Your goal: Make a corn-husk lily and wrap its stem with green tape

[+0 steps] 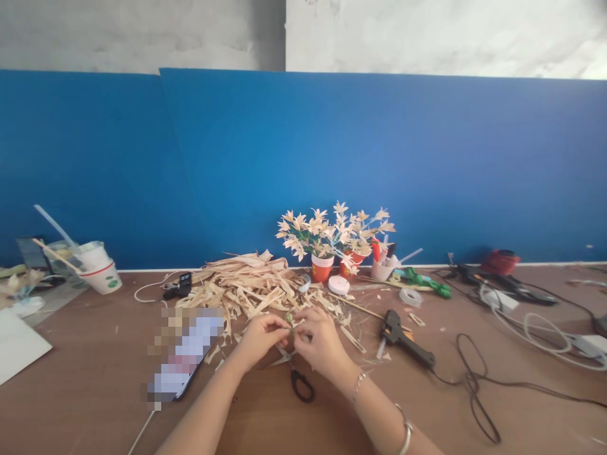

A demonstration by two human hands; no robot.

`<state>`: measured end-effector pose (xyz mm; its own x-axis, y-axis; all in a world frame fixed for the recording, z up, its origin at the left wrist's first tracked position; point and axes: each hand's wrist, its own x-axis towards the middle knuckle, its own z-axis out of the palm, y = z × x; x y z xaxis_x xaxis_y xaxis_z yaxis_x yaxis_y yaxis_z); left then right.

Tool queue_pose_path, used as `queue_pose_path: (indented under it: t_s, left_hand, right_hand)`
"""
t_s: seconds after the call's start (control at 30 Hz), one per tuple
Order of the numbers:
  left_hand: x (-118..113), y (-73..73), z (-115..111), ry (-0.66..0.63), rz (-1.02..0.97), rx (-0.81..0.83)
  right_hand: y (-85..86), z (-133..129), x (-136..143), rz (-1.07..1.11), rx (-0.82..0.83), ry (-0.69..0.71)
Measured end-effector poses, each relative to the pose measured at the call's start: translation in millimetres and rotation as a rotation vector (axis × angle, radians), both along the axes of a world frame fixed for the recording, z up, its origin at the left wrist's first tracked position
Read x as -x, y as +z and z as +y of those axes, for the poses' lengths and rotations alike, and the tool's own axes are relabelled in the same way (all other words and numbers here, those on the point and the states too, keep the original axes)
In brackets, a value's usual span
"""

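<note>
Head view, two hands [262, 336] [320, 341], one green piece [291, 321]

This looks like a craft workshop. A glue gun [408, 345], scissors [294, 380], pale strips [246, 277] and potted flowers [316, 225] share the table [95, 363] below a rough wall [118, 38]

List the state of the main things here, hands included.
Left hand: pinching small greenish piece
Right hand: at that piece, grip unclear
Scissors: lying flat, partly hidden
Glue gun: lying down, corded
Phone: cable attached, screen pixelated
Pale strips: heaped loosely
Flowers: standing in cups
Tape roll: lying flat
</note>
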<state>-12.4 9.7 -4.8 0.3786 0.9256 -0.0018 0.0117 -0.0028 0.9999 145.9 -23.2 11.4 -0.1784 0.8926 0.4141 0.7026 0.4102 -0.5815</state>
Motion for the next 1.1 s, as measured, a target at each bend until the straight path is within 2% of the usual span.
queue_pose_path:
  t_s: [0.1,0.17,0.23,0.4,0.57,0.73,0.9,1.1]
  left_hand:
    - [0.5,3.5,-2.8,-0.036,-0.001,0.010]
    - [-0.6,6.0,-5.0,-0.045,0.000,0.013]
    - [-2.4,8.0,-6.8,-0.030,0.000,0.016]
    - [-5.9,6.1,-7.4,0.024,0.040,0.012]
    - [-5.9,0.6,-3.6,0.060,0.099,0.030]
    - [-2.6,-3.0,0.1,0.054,0.135,0.029]
    - [0.6,-2.6,-0.3,0.028,0.156,-0.023]
    - [2.5,3.4,-3.0,-0.032,0.146,-0.031]
  right_hand:
    - [0.5,2.9,-5.7,0.143,0.182,0.109]
    - [0.1,4.1,-8.0,0.188,0.246,0.150]
    - [-0.1,3.6,-7.3,0.172,0.211,0.121]
    - [-0.2,-2.0,1.8,-0.011,-0.038,-0.072]
    - [-1.3,-3.1,2.8,-0.167,-0.113,-0.065]
    - [1.1,-3.0,1.6,-0.210,-0.102,-0.036]
    - [0.7,-3.2,2.3,-0.147,-0.077,-0.017]
    - [2.4,-1.0,-3.6,0.025,0.092,0.093]
